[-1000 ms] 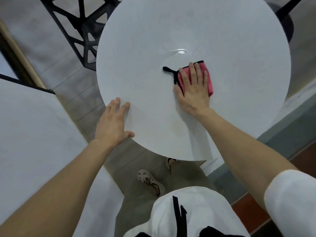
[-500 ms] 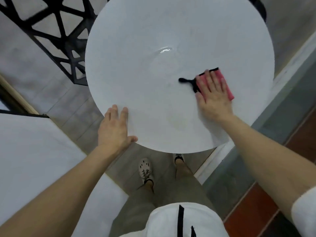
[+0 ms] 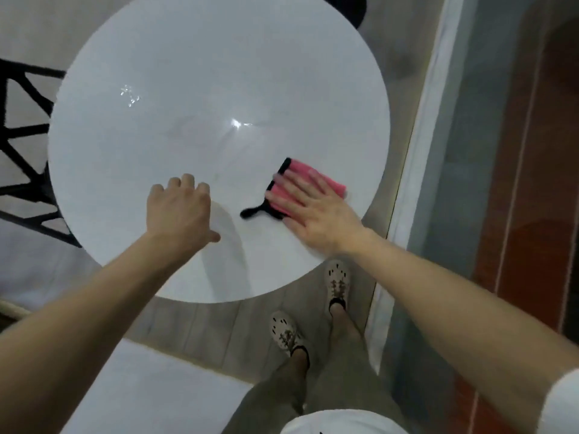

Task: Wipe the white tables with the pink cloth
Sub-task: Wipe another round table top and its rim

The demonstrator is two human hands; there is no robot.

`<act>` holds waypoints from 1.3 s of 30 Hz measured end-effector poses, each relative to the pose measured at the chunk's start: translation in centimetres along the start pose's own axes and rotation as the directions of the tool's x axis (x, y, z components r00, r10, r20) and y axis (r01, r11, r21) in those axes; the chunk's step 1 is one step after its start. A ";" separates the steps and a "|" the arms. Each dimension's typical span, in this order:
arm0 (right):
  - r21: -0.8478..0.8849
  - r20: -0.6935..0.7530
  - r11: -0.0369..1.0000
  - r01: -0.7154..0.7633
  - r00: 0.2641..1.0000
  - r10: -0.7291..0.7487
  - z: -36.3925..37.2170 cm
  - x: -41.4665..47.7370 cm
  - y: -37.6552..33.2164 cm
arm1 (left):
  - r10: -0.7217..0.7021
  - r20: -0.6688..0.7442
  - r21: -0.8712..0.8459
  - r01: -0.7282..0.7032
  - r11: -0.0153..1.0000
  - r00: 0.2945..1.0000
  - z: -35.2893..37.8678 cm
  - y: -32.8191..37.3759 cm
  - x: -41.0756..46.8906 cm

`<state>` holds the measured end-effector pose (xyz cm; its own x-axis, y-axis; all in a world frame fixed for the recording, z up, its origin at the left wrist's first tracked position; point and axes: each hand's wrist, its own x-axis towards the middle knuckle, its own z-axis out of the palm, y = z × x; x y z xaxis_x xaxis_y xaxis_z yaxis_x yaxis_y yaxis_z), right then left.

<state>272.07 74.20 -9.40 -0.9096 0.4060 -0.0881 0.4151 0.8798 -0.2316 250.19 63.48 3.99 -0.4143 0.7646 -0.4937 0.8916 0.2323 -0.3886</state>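
A round white table (image 3: 200,73) fills the upper middle of the head view. A folded pink cloth (image 3: 326,180) with black edging and a black loop lies on its near right part. My right hand (image 3: 316,211) presses flat on the cloth with straight fingers spread over it. My left hand (image 3: 180,208) rests on the tabletop to the left of the cloth, its fingers bent down at the tips and nothing in it. A bright light reflection shows near the table's middle.
A second white table (image 3: 150,389) lies at the bottom left. Black metal framework (image 3: 22,170) stands at the left beyond the round table. A pale kerb (image 3: 416,170) and red floor (image 3: 532,183) run along the right. My two feet (image 3: 336,285) stand on grey floor boards below the table.
My right hand has slid the cloth toward the near right edge of the table. My left hand has moved from the table's rim further onto the top. The view has shifted left and closer.
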 end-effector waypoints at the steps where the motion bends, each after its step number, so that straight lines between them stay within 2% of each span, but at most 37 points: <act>1: -0.008 -0.030 0.992 -0.125 0.992 0.125 -1.0 0.9 3.5 | 0.036 -0.021 -0.035 -0.036 0.999 0.999 -0.6 0.8 1.2; 4: 0.020 -0.079 0.900 -0.436 0.897 0.436 -3.0 3.5 9.2 | 0.119 -0.020 -0.194 -0.121 0.974 0.993 -2.1 2.9 4.5; 6: 0.041 -0.119 0.876 -0.481 0.868 0.482 -2.6 4.3 7.4 | 0.141 0.002 -0.264 -0.135 0.955 0.990 -3.2 3.8 6.9; 8: 0.059 -0.116 0.945 -0.321 0.938 0.326 -1.3 2.6 3.4 | 0.154 0.014 -0.264 -0.145 0.953 0.988 -4.8 3.9 9.9; 10: 0.090 -0.068 0.995 -0.042 0.997 0.048 0.0 -0.3 0.7 | 0.147 0.023 -0.237 -0.138 0.962 0.989 -6.8 3.7 12.9; 13: 0.062 0.024 0.962 0.265 0.963 -0.267 0.0 -2.1 2.4 | 0.165 0.045 -0.203 -0.153 0.967 0.985 -8.5 4.0 15.8; 15: 0.057 -0.008 0.933 0.354 0.935 -0.354 -0.8 0.5 7.1 | 0.177 0.052 -0.200 -0.163 0.966 0.983 -8.5 4.7 16.6; 16: 0.053 -0.058 0.946 0.321 0.946 -0.318 -1.6 3.0 10.0 | 0.180 0.043 -0.200 -0.168 0.965 0.983 -8.3 4.8 16.7; 17: 0.039 -0.102 0.973 0.226 0.970 -0.221 -2.8 5.9 13.1 | 0.188 0.032 -0.200 -0.178 0.963 0.982 -8.1 4.8 16.9; 19: 0.005 -0.106 0.999 -0.047 0.993 0.047 -5.4 12.1 18.6 | 0.195 0.026 -0.217 -0.185 0.958 0.980 -7.7 4.5 16.9; 21: -0.012 -0.090 0.972 -0.234 0.968 0.232 -6.9 16.0 21.2 | 0.197 0.035 -0.230 -0.184 0.956 0.980 -7.6 4.4 17.1; 22: -0.011 -0.094 0.961 -0.278 0.957 0.276 -7.0 16.5 21.1 | 0.201 0.039 -0.236 -0.186 0.954 0.979 -7.7 4.5 17.2; 24: 0.011 -0.122 0.965 -0.261 0.958 0.260 -6.2 14.7 18.2 | 0.203 0.044 -0.248 -0.186 0.951 0.978 -7.7 4.5 17.3; 28: 0.105 -0.039 0.991 0.082 0.996 -0.079 -2.4 2.8 8.9 | 0.196 0.058 -0.269 -0.173 0.947 0.979 -7.4 4.2 17.3; 30: 0.108 0.023 0.973 0.205 0.978 -0.208 -1.9 0.0 8.8 | 0.200 0.055 -0.290 -0.176 0.941 0.978 -7.2 4.0 17.3; 31: 0.100 0.030 0.970 0.221 0.974 -0.225 -2.2 0.7 10.2 | 0.201 0.055 -0.298 -0.176 0.938 0.978 -7.1 4.0 17.4; 33: 0.059 -0.020 0.990 0.127 0.992 -0.126 -4.0 5.4 14.4 | 0.206 0.062 -0.296 -0.179 0.938 0.977 -7.2 3.9 17.6; 36: -0.003 -0.074 0.986 -0.165 0.984 0.164 -7.4 15.8 21.3 | 0.192 0.068 -0.279 -0.166 0.946 0.979 -7.2 4.0 17.6; 39: -0.038 -0.089 0.961 -0.275 0.958 0.271 -8.1 21.3 23.0 | 0.197 0.074 -0.264 -0.171 0.949 0.978 -7.1 4.0 17.6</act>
<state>262.36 105.12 -8.72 -0.7577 0.6497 -0.0610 0.6498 0.7427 -0.1618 247.75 82.18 -0.75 -0.2428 0.7490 -0.6164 0.9655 0.2479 -0.0791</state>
